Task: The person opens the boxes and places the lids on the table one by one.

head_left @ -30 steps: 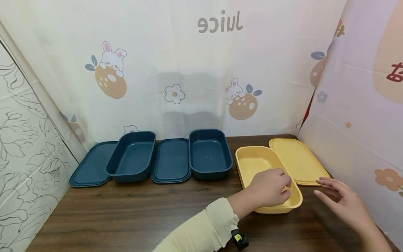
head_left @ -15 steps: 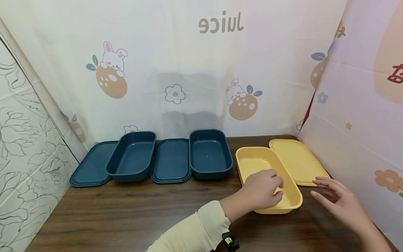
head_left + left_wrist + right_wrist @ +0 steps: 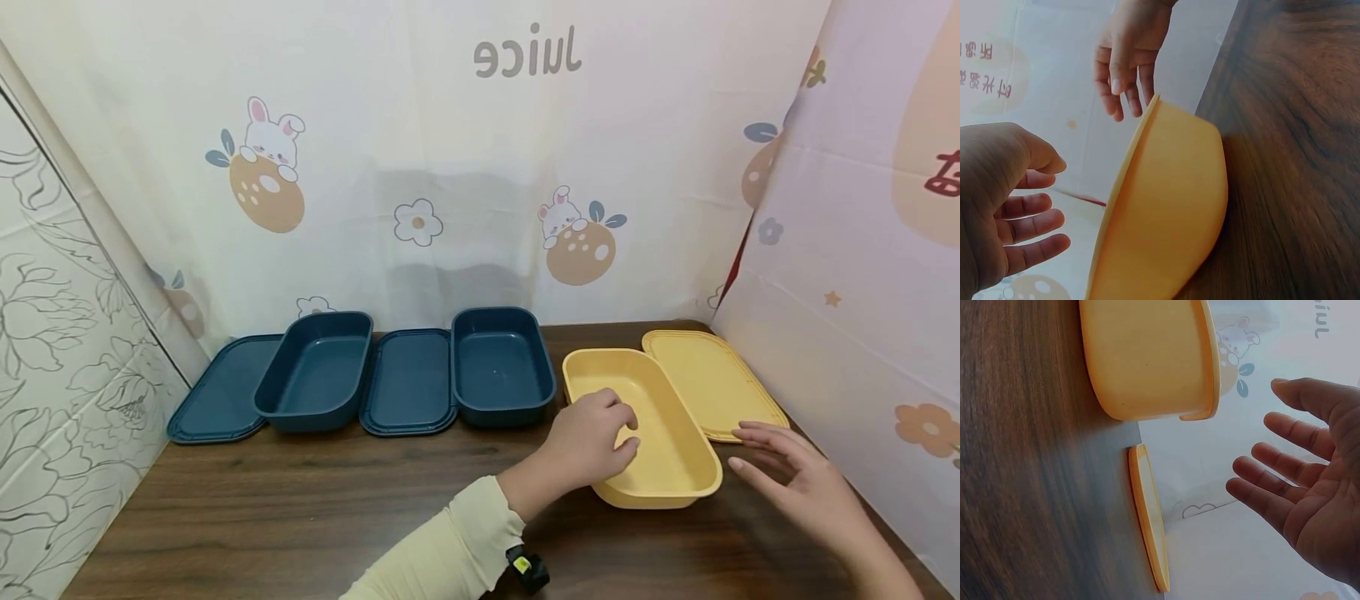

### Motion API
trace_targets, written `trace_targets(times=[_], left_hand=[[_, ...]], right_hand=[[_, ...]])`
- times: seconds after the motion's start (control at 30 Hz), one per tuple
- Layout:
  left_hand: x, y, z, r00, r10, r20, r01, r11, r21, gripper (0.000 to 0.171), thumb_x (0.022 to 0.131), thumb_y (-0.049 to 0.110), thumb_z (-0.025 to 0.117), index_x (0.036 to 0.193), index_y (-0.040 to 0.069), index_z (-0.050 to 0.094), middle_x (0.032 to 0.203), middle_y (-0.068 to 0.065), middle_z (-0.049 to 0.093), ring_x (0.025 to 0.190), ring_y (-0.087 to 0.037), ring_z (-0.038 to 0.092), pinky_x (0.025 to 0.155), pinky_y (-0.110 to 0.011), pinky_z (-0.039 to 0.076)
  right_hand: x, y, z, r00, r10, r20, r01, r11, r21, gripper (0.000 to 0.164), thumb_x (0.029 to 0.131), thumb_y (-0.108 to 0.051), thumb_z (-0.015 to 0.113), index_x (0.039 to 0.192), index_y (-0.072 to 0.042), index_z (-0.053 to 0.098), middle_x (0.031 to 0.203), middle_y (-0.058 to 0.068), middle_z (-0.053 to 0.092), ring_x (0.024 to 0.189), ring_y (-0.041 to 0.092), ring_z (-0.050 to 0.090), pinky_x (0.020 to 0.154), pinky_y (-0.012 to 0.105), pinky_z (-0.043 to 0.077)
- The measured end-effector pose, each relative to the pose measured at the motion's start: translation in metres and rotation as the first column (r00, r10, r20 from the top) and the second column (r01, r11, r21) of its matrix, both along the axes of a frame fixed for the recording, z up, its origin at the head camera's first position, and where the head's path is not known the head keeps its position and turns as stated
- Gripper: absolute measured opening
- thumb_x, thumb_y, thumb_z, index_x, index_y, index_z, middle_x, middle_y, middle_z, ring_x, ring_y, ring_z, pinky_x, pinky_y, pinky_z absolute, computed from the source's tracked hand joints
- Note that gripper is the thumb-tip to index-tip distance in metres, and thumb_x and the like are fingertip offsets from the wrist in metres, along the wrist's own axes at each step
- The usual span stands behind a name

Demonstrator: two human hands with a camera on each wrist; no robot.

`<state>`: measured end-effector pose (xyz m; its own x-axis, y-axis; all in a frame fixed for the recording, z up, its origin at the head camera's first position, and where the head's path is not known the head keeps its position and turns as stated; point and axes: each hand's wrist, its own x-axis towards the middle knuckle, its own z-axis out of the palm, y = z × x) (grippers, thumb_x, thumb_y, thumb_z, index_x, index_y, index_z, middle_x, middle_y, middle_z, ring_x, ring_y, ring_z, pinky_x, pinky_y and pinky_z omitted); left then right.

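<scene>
A yellow rectangular box point(image 3: 667, 450) stands on the table with its top uncovered. Above its left side hovers my left hand point(image 3: 590, 440), fingers loosely bent and holding nothing; the left wrist view shows bare space between its thumb and fingers. My right hand point(image 3: 797, 479) hangs beyond the box's right edge, its fingers spread and relaxed, also without a thing in it. The right wrist view shows that hand point(image 3: 1316, 469) apart from the box wall point(image 3: 1147, 356). Just right of the box lies a flat yellow lid point(image 3: 712, 383), near the right fingertips.
Along the back of the wooden table point(image 3: 337, 517) stand two dark blue boxes, one at left point(image 3: 318, 375) and one at centre point(image 3: 501, 362). Blue lids lie flat left of each, the outer lid point(image 3: 225, 392) and the middle lid point(image 3: 410, 383). Patterned cloth point(image 3: 465, 125) hangs behind.
My left hand has moved left across the yellow box, from its right side to its left side. The right hand has shifted slightly left. The boxes and lids have stayed put.
</scene>
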<state>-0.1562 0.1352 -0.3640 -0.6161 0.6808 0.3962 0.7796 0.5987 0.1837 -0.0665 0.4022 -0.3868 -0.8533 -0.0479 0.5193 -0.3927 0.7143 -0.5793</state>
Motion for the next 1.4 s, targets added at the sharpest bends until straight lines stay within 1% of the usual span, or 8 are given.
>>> trace_targets(times=[0.23, 0.5, 0.67, 0.9, 1.0, 1.13, 1.23, 1.4], left_hand=[[-0.005, -0.012, -0.004, 0.998, 0.041, 0.053, -0.045, 0.997, 0.067, 0.014, 0.090, 0.034, 0.068, 0.097, 0.023, 0.071, 0.094, 0.009, 0.058, 0.074, 0.000, 0.049, 0.059, -0.009, 0.037], [-0.009, -0.021, -0.012, 0.982, 0.045, 0.184, -0.071, 0.988, 0.137, 0.013, 0.090, 0.030, 0.069, 0.096, 0.019, 0.071, 0.094, 0.007, 0.059, 0.075, 0.002, 0.052, 0.062, -0.008, 0.037], [-0.009, -0.025, -0.015, 0.949, 0.051, 0.310, -0.110, 0.978, 0.175, 0.010, 0.090, 0.028, 0.070, 0.093, 0.019, 0.071, 0.093, 0.008, 0.058, 0.075, 0.004, 0.052, 0.062, -0.009, 0.040], [-0.008, -0.028, -0.020, 0.879, 0.045, 0.474, -0.193, 0.944, 0.269, 0.006, 0.086, 0.022, 0.075, 0.087, 0.018, 0.070, 0.086, 0.009, 0.055, 0.071, 0.000, 0.049, 0.060, -0.014, 0.043], [-0.007, -0.029, -0.025, 0.854, 0.036, 0.519, -0.225, 0.925, 0.306, 0.008, 0.084, 0.020, 0.075, 0.089, 0.016, 0.070, 0.082, 0.008, 0.052, 0.070, -0.001, 0.046, 0.059, -0.016, 0.042], [-0.004, -0.030, -0.033, 0.836, 0.024, 0.548, -0.262, 0.896, 0.360, 0.015, 0.082, 0.016, 0.076, 0.094, 0.011, 0.070, 0.081, 0.005, 0.051, 0.071, -0.003, 0.044, 0.060, -0.017, 0.041], [-0.001, -0.030, -0.037, 0.789, 0.009, 0.614, -0.317, 0.862, 0.396, 0.025, 0.080, 0.014, 0.078, 0.103, 0.010, 0.067, 0.089, 0.003, 0.052, 0.077, -0.005, 0.048, 0.064, -0.017, 0.044], [0.006, -0.027, -0.044, 0.642, -0.036, 0.766, -0.451, 0.791, 0.414, 0.064, 0.079, 0.015, 0.081, 0.133, 0.013, 0.048, 0.115, -0.001, 0.050, 0.101, -0.016, 0.056, 0.082, -0.028, 0.051]], right_hand=[[0.000, -0.004, 0.001, 0.999, -0.013, 0.034, 0.012, 1.000, 0.022, 0.038, 0.080, 0.006, 0.075, 0.115, 0.006, 0.062, 0.124, -0.026, 0.048, 0.096, -0.016, 0.054, 0.079, 0.003, 0.044], [0.001, -0.009, -0.001, 0.998, -0.042, 0.055, 0.040, 0.999, 0.034, 0.042, 0.081, 0.001, 0.077, 0.120, 0.001, 0.062, 0.121, -0.022, 0.051, 0.093, -0.013, 0.058, 0.075, 0.004, 0.045], [0.001, -0.011, -0.002, 0.997, -0.044, 0.060, 0.043, 0.999, 0.027, 0.043, 0.081, 0.002, 0.077, 0.120, 0.000, 0.061, 0.116, -0.022, 0.054, 0.089, -0.009, 0.061, 0.072, 0.006, 0.047], [0.003, -0.012, -0.003, 0.994, -0.041, 0.104, 0.038, 0.999, 0.029, 0.044, 0.082, -0.002, 0.076, 0.123, -0.001, 0.060, 0.117, -0.026, 0.052, 0.091, -0.008, 0.061, 0.071, 0.007, 0.048], [0.003, -0.012, -0.004, 0.993, -0.046, 0.109, 0.042, 0.998, 0.044, 0.043, 0.082, -0.003, 0.077, 0.122, 0.000, 0.062, 0.118, -0.028, 0.051, 0.095, -0.013, 0.056, 0.071, 0.008, 0.048], [0.003, -0.011, -0.004, 0.990, -0.100, 0.099, 0.089, 0.990, 0.112, 0.042, 0.081, -0.010, 0.080, 0.119, -0.003, 0.066, 0.113, -0.026, 0.055, 0.096, -0.019, 0.049, 0.072, 0.004, 0.043], [0.002, -0.009, -0.005, 0.983, -0.144, 0.117, 0.125, 0.980, 0.155, 0.042, 0.080, -0.017, 0.081, 0.119, -0.007, 0.067, 0.109, -0.017, 0.062, 0.095, -0.021, 0.046, 0.071, 0.004, 0.038], [0.003, -0.010, -0.005, 0.970, -0.165, 0.180, 0.135, 0.976, 0.171, 0.044, 0.082, -0.020, 0.080, 0.122, -0.007, 0.066, 0.110, 0.010, 0.068, 0.094, -0.021, 0.044, 0.065, 0.010, 0.042]])
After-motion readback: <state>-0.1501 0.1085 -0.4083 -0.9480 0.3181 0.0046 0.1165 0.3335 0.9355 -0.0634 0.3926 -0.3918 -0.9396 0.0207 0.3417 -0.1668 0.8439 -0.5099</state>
